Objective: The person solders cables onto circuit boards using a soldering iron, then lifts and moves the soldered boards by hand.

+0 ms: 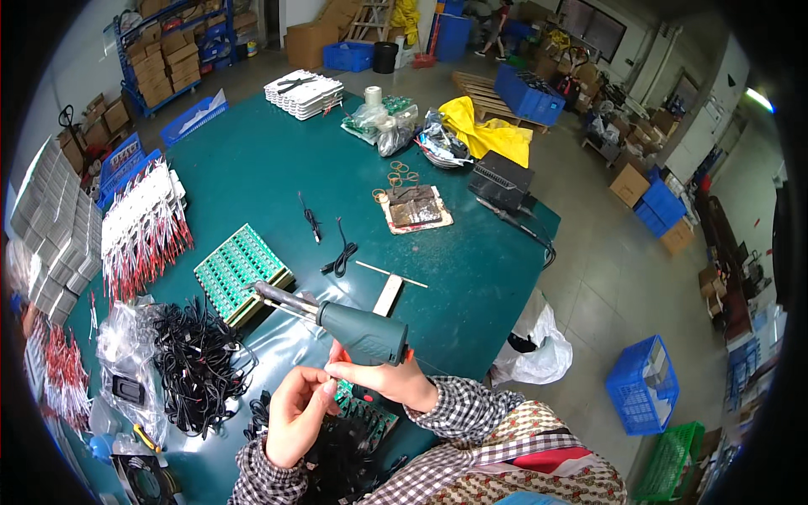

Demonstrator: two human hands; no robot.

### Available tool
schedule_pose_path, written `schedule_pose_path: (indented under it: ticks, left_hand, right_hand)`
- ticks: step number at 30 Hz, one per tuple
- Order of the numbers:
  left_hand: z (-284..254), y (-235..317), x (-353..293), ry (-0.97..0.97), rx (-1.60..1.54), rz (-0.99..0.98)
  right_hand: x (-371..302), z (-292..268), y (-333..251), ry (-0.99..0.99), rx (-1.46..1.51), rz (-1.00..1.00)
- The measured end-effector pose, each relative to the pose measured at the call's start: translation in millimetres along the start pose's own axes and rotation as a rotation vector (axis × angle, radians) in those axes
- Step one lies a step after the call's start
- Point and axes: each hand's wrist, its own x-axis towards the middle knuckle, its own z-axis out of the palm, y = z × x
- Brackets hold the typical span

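Observation:
My right hand [397, 384] is closed round the grip of a dark green soldering gun [364, 331], whose metal barrel points to the left. Beside it my left hand [296, 414] pinches something too small to make out, its fingertips meeting those of my right hand. Green circuit boards [374, 418] and a bunch of black cables [343, 459] lie just under both hands, partly covered by them. Beyond the barrel's tip rests a stack of green circuit board panels [240, 268]. A flat pale wooden stick [388, 295] lies behind the gun.
A tangled pile of black cables [195, 366] and a clear plastic bag [126, 353] are at left. White parts with red-and-white wires [145, 220] stand behind them. Farther off are a soldering station [500, 180], a stained pad [417, 209] and a yellow cloth [488, 135].

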Motion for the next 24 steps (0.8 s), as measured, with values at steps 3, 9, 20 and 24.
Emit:
schedule_pose_path:
  ticks: [3, 9, 20, 24]
  left_hand:
    - [-2.5, 0.2, 1.6, 0.011, -0.123, -0.039]
    - [4.4, 3.8, -5.4, 0.114, -0.092, -0.066]
    - [21.3, 15.9, -3.2, 0.232, -0.011, -0.012]
    - [23.1, 12.8, -4.1, 0.264, -0.009, -0.009]
  right_hand:
    - [1.0, 0.3, 0.7, -0.012, -0.038, 0.008]
    - [-0.9, 0.2, 3.2, 0.059, -0.008, -0.015]
    - [-5.8, -3.1, -13.9, 0.062, -0.090, 0.039]
    - [-5.3, 1.0, -8.2, 0.079, -0.042, -0.002]
